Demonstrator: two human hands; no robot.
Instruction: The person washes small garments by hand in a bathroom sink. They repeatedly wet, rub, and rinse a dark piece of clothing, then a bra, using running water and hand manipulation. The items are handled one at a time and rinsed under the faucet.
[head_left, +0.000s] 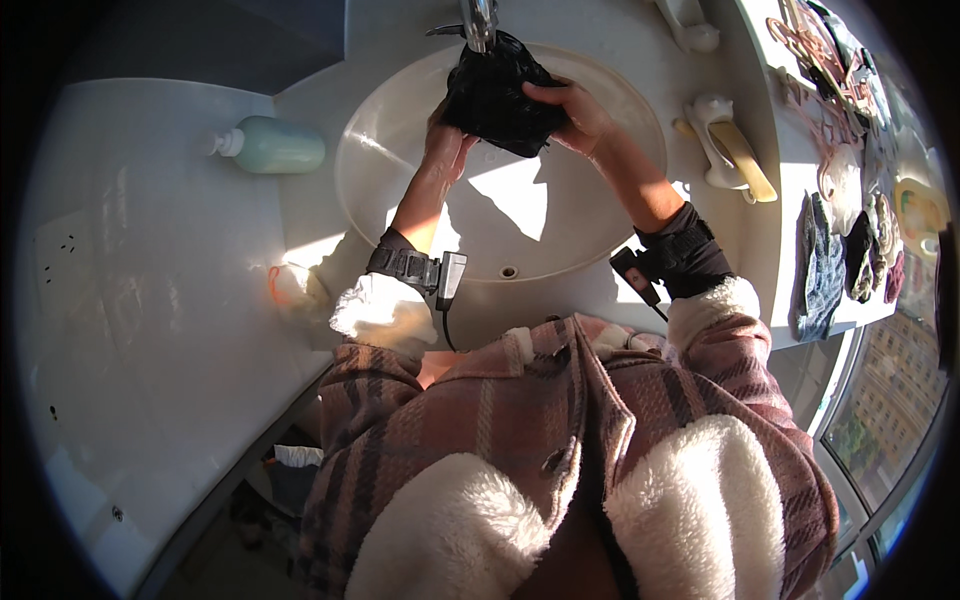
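Observation:
A wet-looking black cloth is bunched between my two hands, just below the metal faucet and over the oval washbasin. My left hand holds it from the left and beneath, its fingers partly hidden by the cloth. On the other side my right hand grips the cloth's edge, thumb on top. Whether water is running cannot be told. Sunlit patches lie on the basin's inner wall.
Left of the basin lies a pale green pump bottle. A white animal-shaped holder with a yellowish bar stands at the right. Pink hangers and several socks lie on the right ledge. A small bag sits at the left front.

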